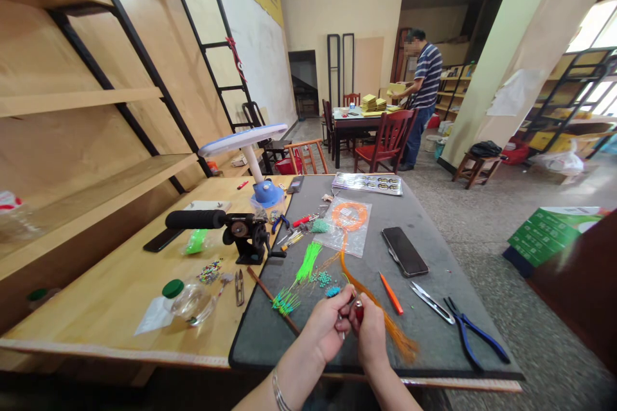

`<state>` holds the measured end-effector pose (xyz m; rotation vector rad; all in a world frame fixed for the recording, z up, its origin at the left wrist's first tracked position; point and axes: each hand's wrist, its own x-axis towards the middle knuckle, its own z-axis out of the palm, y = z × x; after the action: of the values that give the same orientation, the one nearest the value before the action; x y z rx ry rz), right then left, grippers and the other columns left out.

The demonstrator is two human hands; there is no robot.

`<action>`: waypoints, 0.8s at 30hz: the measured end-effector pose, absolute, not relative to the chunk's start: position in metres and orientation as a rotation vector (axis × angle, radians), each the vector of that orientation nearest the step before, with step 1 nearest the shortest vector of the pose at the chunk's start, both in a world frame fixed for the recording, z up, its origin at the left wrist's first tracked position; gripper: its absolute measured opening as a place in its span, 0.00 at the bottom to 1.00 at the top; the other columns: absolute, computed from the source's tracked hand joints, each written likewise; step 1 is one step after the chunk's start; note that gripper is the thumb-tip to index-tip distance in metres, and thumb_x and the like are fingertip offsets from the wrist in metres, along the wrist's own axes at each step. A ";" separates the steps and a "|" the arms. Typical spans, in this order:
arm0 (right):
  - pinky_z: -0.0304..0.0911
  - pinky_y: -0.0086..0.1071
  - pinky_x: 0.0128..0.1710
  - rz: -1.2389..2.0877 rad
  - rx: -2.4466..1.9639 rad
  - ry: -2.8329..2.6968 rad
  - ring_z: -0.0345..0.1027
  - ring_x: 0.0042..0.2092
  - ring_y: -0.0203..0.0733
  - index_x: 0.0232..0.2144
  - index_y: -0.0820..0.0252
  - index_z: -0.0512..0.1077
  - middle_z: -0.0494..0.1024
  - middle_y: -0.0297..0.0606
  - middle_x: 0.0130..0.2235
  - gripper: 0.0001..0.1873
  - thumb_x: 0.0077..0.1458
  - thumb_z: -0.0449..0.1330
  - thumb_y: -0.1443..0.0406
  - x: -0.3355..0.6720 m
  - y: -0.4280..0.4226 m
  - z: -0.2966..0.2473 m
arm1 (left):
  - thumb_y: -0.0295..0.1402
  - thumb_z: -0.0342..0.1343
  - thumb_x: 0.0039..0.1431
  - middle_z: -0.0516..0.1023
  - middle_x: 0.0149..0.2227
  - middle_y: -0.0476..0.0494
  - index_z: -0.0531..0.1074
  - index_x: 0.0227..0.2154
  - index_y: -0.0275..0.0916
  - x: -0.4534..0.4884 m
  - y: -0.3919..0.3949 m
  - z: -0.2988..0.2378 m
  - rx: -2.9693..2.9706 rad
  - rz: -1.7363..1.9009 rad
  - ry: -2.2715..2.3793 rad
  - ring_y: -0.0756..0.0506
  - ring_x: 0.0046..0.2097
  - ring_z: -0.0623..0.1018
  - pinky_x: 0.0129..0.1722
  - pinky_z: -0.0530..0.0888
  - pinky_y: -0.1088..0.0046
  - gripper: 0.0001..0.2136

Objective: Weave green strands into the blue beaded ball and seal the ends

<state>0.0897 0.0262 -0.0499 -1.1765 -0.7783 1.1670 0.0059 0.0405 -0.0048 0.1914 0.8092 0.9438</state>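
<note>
My left hand point(328, 326) is closed in a pinch just above the grey mat point(429, 340); what its fingertips hold is too small to make out. Right against it, my right hand point(372, 329) wraps round a small tool with a red handle point(359, 309). A thin metal part shows below the left fingers. Beneath and beside the hands runs a bundle of orange-brown strands point(396, 327). Turquoise beads point(322, 279), bright green strands point(308, 261) and a thin brown stick point(290, 323) with green-blue threads lie to the left. An orange pen-like stick point(391, 293) is at the right.
Blue-handled pliers point(465, 327), thread snips point(432, 302) and a phone point(405, 250) lie at the right. Leftward stand a black clamp-like device point(248, 237), a green-capped jar point(193, 303) and a lamp point(250, 160). A person point(424, 90) stands at a far table.
</note>
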 end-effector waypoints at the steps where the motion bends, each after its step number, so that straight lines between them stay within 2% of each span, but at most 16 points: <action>1: 0.46 0.28 0.16 1.169 -1.175 -0.773 0.51 0.17 0.33 0.11 0.57 0.59 0.62 0.30 0.13 0.26 0.52 0.51 0.48 0.090 0.026 -0.049 | 0.29 0.61 0.53 0.59 0.15 0.55 0.71 0.24 0.30 0.006 0.040 -0.005 0.191 0.941 0.814 0.59 0.16 0.58 0.12 0.48 0.88 0.08; 11: 0.46 0.28 0.17 1.163 -1.178 -0.804 0.51 0.17 0.32 0.11 0.56 0.58 0.62 0.30 0.13 0.26 0.52 0.50 0.48 0.090 0.026 -0.049 | 0.29 0.62 0.52 0.60 0.15 0.55 0.71 0.23 0.30 0.006 0.041 -0.005 0.195 0.953 0.801 0.60 0.15 0.57 0.12 0.48 0.88 0.08; 24: 0.47 0.28 0.18 1.193 -1.182 -0.782 0.51 0.17 0.32 0.11 0.56 0.58 0.63 0.29 0.13 0.25 0.52 0.50 0.49 0.089 0.026 -0.048 | 0.27 0.57 0.56 0.61 0.15 0.54 0.72 0.24 0.28 0.007 0.041 -0.004 0.161 0.958 0.841 0.59 0.15 0.58 0.12 0.48 0.88 0.08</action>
<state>0.0892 0.0264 -0.0481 -1.1824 -0.7823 1.1934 0.0070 0.0405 -0.0041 0.1608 0.8407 0.9582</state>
